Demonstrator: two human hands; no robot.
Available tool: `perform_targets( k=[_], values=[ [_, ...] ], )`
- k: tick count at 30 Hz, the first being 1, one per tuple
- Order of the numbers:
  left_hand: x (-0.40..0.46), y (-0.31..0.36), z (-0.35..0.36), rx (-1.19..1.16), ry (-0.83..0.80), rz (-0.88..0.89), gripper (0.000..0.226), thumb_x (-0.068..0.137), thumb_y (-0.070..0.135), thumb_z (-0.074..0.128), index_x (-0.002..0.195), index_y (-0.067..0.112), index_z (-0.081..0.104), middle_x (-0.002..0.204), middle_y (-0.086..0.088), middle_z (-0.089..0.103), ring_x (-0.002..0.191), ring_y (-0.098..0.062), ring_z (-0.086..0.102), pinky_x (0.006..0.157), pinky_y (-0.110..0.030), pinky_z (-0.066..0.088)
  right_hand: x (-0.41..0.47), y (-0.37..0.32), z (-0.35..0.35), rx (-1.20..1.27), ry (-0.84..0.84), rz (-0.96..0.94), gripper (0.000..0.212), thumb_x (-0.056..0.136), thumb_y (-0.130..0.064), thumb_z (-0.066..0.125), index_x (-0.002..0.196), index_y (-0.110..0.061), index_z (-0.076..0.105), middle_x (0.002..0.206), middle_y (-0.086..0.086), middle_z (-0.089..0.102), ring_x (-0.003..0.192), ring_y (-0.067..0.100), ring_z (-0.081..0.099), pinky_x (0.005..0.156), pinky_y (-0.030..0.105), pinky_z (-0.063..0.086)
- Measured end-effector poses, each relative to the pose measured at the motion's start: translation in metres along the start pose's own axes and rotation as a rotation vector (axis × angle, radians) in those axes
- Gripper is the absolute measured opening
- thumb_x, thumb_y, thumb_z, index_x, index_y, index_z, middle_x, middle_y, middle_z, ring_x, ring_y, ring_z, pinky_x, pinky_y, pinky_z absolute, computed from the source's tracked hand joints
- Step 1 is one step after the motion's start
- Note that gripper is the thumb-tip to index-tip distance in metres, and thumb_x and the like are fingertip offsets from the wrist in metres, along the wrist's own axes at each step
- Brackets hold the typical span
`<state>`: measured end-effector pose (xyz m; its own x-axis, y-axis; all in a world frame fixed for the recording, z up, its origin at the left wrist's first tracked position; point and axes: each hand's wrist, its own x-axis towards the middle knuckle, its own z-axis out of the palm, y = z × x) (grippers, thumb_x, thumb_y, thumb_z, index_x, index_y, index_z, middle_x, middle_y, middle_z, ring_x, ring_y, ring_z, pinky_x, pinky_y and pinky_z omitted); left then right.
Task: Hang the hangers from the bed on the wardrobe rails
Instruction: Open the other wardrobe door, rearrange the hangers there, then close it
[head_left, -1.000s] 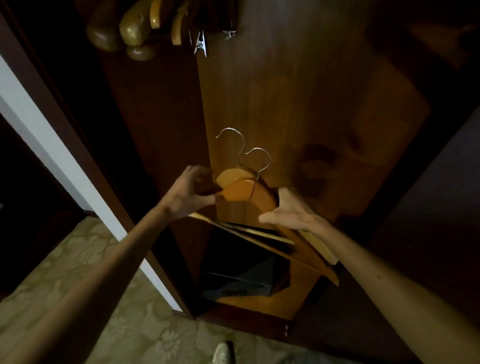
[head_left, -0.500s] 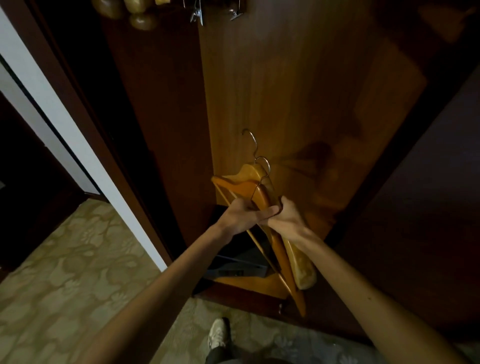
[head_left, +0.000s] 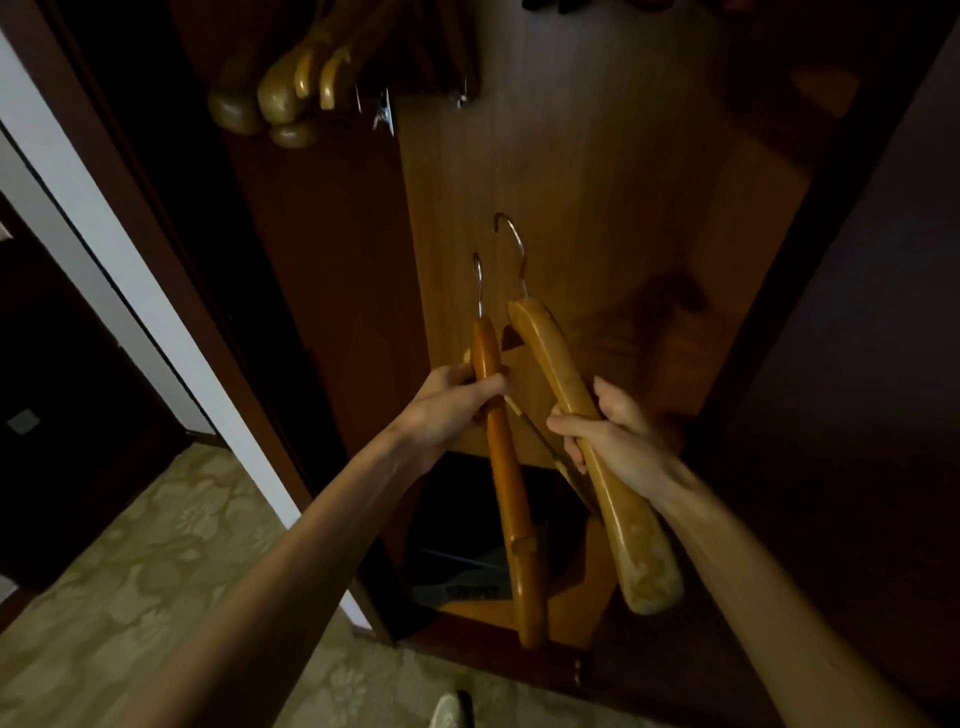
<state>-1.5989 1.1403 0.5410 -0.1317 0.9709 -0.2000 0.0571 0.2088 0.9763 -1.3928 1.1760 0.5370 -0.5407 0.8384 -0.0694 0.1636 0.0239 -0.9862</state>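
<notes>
Head view shows the left hand (head_left: 447, 402) with its grip clamped round the darker hanger (head_left: 506, 467) and the right hand (head_left: 613, 436) with its grip clamped round the paler hanger (head_left: 582, 415), both held hook-up in front of the open wardrobe, well below the hangers already hung (head_left: 291, 93) at the top. A thin crossbar (head_left: 540, 441) runs between the two held hangers, so they may be caught together; lifting either alone risks dragging the other, twisting a hook off line or dropping one onto the patterned floor (head_left: 130, 571). Rail itself is not visible, so hook reach cannot be confirmed
</notes>
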Motion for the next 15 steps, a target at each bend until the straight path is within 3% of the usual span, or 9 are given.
perform_targets(
  k=[5,9,11,13,15],
  values=[
    [0.017,0.077,-0.023,0.043,0.057,0.121,0.054,0.081,0.047,0.076,0.12,0.009,0.07,0.089,-0.003,0.058,0.087,-0.017,0.056,0.082,-0.032,0.049,0.021,-0.059,0.004,0.006,0.181,-0.096,0.015,0.092,-0.018,0.066,0.103,-0.01,0.061,0.065,-0.001,0.06,0.055,0.008,0.058,0.051,0.02,0.048],
    [0.04,0.148,-0.044,0.074,0.069,0.213,0.036,0.08,0.041,0.077,0.1,0.011,0.07,0.071,0.003,0.056,0.074,-0.015,0.052,0.081,-0.033,0.046,0.059,-0.109,0.007,-0.006,0.285,-0.153,0.022,0.093,-0.025,0.064,0.114,-0.019,0.063,0.1,0.005,0.071,0.092,0.021,0.068,0.077,0.035,0.055],
    [0.053,0.182,-0.052,0.033,0.069,0.252,0.032,0.081,0.034,0.077,0.101,0.013,0.063,0.062,0.005,0.054,0.066,-0.012,0.052,0.081,-0.034,0.046,0.08,-0.134,0.008,-0.002,0.325,-0.191,0.022,0.095,-0.025,0.06,0.115,-0.017,0.061,0.091,0.005,0.07,0.083,0.019,0.068,0.074,0.033,0.055],
    [0.063,0.213,-0.059,-0.014,0.062,0.28,0.033,0.084,0.028,0.075,0.105,0.011,0.056,0.055,0.007,0.056,0.054,-0.008,0.054,0.077,-0.03,0.048,0.097,-0.158,0.007,0.008,0.353,-0.244,0.015,0.096,-0.023,0.06,0.108,-0.013,0.061,0.075,0.004,0.066,0.063,0.014,0.063,0.058,0.025,0.053],
    [0.074,0.242,-0.065,0.006,0.024,0.317,0.016,0.086,0.026,0.071,0.088,0.014,0.061,0.055,0.006,0.056,0.053,-0.009,0.049,0.073,-0.027,0.043,0.116,-0.183,0.005,0.007,0.381,-0.3,0.007,0.094,-0.018,0.064,0.097,-0.013,0.06,0.069,0.005,0.064,0.055,0.013,0.061,0.051,0.023,0.05]
  ],
)
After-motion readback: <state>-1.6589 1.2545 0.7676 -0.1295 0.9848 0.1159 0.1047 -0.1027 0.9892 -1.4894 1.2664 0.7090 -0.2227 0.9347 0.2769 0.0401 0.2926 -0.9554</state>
